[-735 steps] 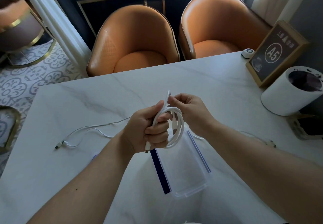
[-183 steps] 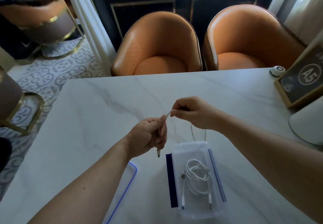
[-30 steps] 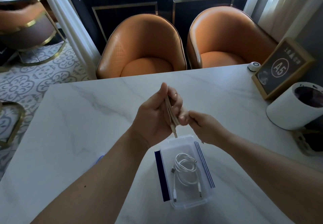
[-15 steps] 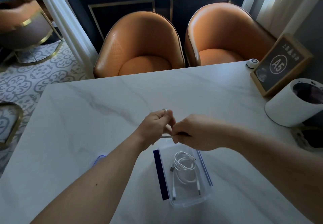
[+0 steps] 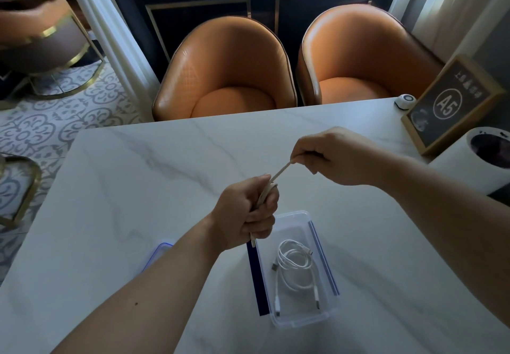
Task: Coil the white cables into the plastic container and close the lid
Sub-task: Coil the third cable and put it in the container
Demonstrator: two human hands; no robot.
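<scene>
**Fingers clamped on second cable, coil half wound**

Fingers (image 5: pixel 263 217) of the left hand (image 5: pixel 245 215) are curled tight around the white cable (image 5: pixel 280 173); the right hand (image 5: pixel 331 157) pinches its free end, taut toward 1 o'clock. Best kept in even loops with light tension. The plastic container (image 5: pixel 300 323) sits at 5 o'clock of the left hand, one coiled cable (image 5: pixel 296 264) inside. The lid (image 5: pixel 158 253) lies at 7 o'clock, partly under the forearm. White cylinder (image 5: pixel 469 171) and framed sign (image 5: pixel 449 105) stand well apart at 3 o'clock; path clear

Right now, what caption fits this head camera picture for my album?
Both hands, left hand and right hand, pull a white cable taut above the open container.
</scene>
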